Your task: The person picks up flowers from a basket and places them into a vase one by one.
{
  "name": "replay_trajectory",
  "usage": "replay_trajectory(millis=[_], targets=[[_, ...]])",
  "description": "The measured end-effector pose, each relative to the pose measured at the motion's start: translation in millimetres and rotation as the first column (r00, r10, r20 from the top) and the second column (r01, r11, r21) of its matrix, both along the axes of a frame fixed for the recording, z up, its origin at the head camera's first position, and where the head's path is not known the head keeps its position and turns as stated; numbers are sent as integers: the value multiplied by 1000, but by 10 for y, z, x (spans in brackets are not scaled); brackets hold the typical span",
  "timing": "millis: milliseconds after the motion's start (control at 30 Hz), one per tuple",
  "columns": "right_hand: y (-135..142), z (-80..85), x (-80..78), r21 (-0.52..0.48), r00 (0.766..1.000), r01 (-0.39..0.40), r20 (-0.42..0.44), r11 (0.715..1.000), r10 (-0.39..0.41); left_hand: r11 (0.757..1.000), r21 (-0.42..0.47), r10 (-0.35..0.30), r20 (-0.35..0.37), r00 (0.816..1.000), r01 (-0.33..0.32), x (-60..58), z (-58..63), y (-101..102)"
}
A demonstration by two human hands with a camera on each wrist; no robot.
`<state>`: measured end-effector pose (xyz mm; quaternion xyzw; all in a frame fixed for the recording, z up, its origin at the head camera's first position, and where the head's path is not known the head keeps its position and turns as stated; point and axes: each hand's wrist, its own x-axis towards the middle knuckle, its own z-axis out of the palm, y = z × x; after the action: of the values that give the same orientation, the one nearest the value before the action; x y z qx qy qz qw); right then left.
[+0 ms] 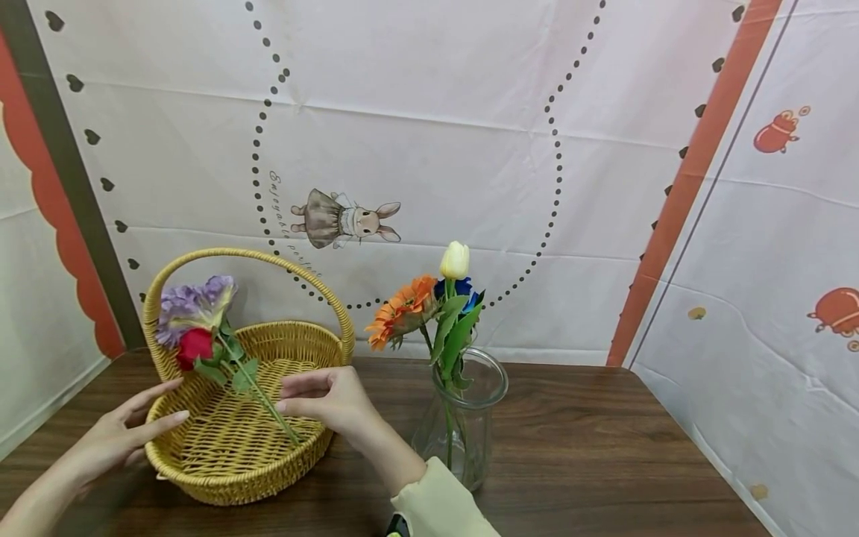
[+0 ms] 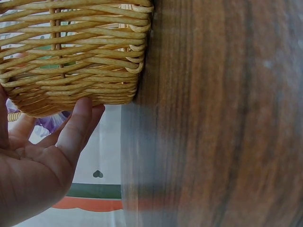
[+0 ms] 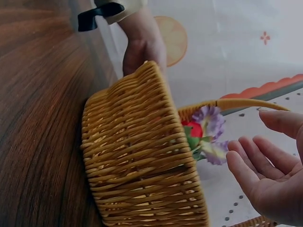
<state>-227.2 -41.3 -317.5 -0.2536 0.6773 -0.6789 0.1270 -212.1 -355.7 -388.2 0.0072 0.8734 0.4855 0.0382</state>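
Purple flower (image 1: 194, 309) and red rose (image 1: 195, 347) leaned in basket (image 1: 235, 486), left half of frame. Right hand (image 1: 335, 403), fingers parted, held nothing beside stems (image 1: 288, 430). Left hand (image 1: 110, 444), loose, touched basket. Best way seemed: basket steady, stems nudged softly.

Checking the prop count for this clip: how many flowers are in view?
5: purple flower and red rose at the basket; orange flower, white tulip and partly covered blue flower in the glass vase. More may be hidden.
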Motion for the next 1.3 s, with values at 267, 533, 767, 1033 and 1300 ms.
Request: replay_trajectory(millis=[267,533,767,1033,1300], targets=[[-191,-88,-86,111,997,72,-45,991,-67,1000,-4,3,6,1000,-3,-7,5,3],[-370,-110,-132,233,985,148,-119,961,-123,1000,6,-4,7,1000,4,-10,15,2],[-514,-198,-229,414,957,252,-241,875,-162,1000,-13,1,13,1000,0,-15,8,-4],[-644,-275,-304,600,925,337,-355,725,-137,1000,-4,-1,52,999,1,-1,22,-3],[-749,-341,-339,689,903,377,-421,619,-81,1000,-9,8,40,999,-7,3,23,6]])
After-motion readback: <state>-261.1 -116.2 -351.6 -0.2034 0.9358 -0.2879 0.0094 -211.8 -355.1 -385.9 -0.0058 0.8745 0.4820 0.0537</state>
